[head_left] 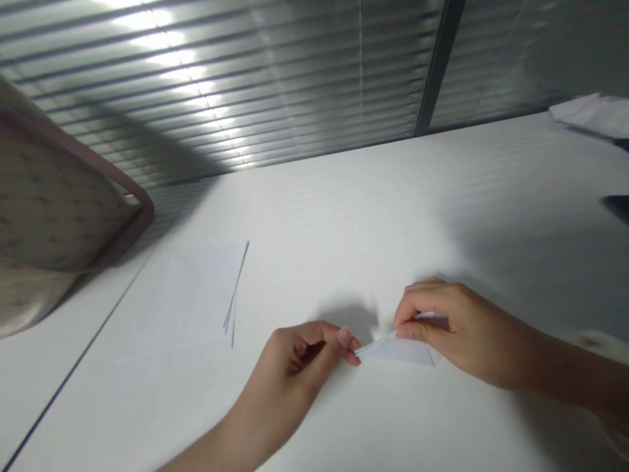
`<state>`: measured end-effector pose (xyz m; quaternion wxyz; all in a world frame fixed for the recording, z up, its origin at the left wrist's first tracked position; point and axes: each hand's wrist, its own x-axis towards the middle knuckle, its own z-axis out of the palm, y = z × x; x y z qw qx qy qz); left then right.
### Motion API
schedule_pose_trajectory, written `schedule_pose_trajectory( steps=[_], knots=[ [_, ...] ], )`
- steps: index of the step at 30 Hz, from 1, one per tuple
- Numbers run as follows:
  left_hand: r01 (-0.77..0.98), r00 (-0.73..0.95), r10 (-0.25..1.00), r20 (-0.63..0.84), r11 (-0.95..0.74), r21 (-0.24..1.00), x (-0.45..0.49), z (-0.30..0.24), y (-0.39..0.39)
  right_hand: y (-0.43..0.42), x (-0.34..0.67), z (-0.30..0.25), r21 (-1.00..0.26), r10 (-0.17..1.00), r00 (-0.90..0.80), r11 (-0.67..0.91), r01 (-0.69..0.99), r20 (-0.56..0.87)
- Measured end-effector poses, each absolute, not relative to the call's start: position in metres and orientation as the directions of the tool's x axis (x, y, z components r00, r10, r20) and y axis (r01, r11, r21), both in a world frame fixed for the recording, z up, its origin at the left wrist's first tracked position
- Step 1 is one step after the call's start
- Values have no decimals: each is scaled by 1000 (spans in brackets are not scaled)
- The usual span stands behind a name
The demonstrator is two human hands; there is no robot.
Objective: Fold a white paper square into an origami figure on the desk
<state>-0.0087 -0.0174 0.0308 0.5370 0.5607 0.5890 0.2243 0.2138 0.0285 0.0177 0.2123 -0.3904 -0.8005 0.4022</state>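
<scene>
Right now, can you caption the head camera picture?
Left hand and right hand pinch folded white paper on a white table.

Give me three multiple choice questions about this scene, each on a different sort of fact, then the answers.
1. Where do the thin grey strips lie?
A) Along the right edge of the flat sheet
B) On the cushioned seat
C) Under the right hand

2. How many hands pinch the white paper?
A) None
B) One
C) Two

3. What state is that paper in?
A) Flat
B) Folded
C) Torn in two

Answers:
1. A, the strips run along that sheet's side.
2. C, the left hand and right hand grip opposite ends.
3. B, its doubled layers show along the top.
</scene>
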Motion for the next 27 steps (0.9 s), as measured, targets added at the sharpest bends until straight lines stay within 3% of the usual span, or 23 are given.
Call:
schedule_pose_trajectory(
  steps=[13, 27],
  knots=[
    [499, 214, 897, -386, 240, 833, -7, 29, -20, 27, 215, 16, -826, 816, -573, 267, 497, -80],
    [534, 226, 910, -348, 183, 825, -3, 27, -21, 28, 217, 17, -815, 807, -578, 254, 520, -117]
  ],
)
